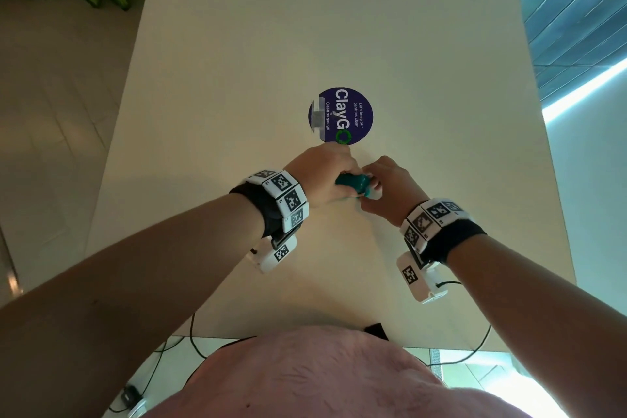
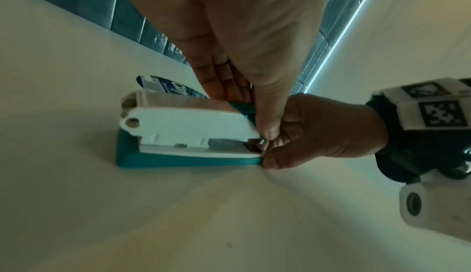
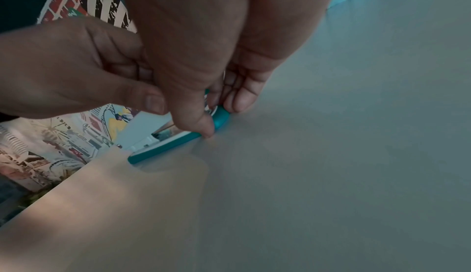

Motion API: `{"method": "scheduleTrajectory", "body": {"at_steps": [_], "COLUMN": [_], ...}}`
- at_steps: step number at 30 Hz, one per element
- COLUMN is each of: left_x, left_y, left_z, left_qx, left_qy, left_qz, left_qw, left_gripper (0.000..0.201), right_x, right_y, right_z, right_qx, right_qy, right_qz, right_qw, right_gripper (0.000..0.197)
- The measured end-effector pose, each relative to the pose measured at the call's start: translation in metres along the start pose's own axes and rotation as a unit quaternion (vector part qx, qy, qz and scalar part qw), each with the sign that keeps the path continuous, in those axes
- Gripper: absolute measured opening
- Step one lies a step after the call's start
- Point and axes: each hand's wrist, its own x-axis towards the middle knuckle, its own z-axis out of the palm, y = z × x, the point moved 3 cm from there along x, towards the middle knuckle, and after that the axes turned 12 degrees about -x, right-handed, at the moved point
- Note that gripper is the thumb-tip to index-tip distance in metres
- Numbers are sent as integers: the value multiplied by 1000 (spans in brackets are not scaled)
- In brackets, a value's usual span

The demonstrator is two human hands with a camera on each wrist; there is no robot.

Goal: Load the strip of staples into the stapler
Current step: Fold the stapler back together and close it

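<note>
Both hands close on a small teal-and-white plastic stapler (image 2: 188, 135) that sits flat on a pale cream table (image 1: 339, 44). From above, the left hand (image 1: 322, 180) curls over the stapler's teal top, with its thumb pressing down at the front end. The right hand (image 1: 390, 190) meets it from the opposite side, its thumb (image 2: 274, 162) and fingers pinching the same front end low down, against the teal base.

Seen from the left wrist, the white upper body stands slightly raised above the base, leaving a narrow gap where grey metal shows. Whether that metal is the strip of staples cannot be told, since the fingers cover the front.

Just beyond the hands, a round dark blue sticker (image 1: 341, 116) with white lettering lies on the table.
</note>
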Motion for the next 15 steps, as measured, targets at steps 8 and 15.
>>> {"method": "scheduleTrajectory", "body": {"at_steps": [8, 15], "left_x": [-8, -28], "left_y": [-8, -35], "left_z": [0, 4], "left_qx": [-13, 32], "left_qy": [12, 15], "left_qz": [-10, -66], "left_qw": [1000, 997], "left_gripper": [47, 37], "right_x": [-3, -14], "right_y": [0, -2], "right_z": [-1, -3], "right_qx": [-11, 24], "right_qy": [-1, 19], "right_qz": [0, 7], "right_qw": [1000, 1000], "right_gripper": [40, 45]}}
